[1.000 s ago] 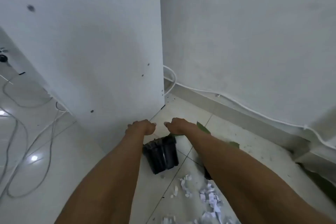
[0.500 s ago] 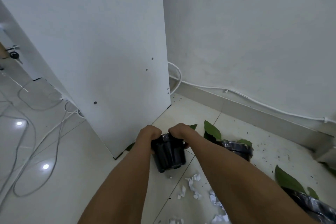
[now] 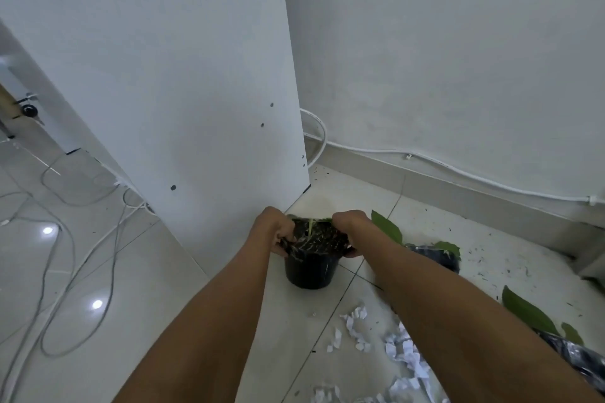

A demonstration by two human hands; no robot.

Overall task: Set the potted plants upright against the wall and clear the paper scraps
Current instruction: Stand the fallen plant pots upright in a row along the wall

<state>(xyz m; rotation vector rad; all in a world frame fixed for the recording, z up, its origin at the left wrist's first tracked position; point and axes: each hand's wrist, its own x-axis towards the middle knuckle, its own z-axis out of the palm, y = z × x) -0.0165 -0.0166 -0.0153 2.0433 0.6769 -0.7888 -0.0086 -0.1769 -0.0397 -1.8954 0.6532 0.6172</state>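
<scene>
A small black plant pot [image 3: 310, 271] stands upright on the tiled floor beside a white panel, its soil and a thin green stem showing. My left hand [image 3: 276, 231] grips its left rim and my right hand [image 3: 348, 224] grips its right rim. A second black pot [image 3: 435, 255] lies tipped over behind my right forearm, green leaves [image 3: 388, 227] spreading from it. A third tipped pot [image 3: 579, 355] with leaves lies at the lower right edge. White paper scraps [image 3: 397, 343] are scattered on the floor below the pots.
A tall white panel [image 3: 183, 91] stands at the left of the pot. The white wall [image 3: 458, 59] with a skirting and a white cable [image 3: 458, 170] runs behind. Grey cables [image 3: 65, 255] loop over the floor on the left. Dark soil crumbs dot the tiles.
The black pot has gone from lying on its side to standing upright, both hands turning it by the rim. The view has tilted lower and closer.
</scene>
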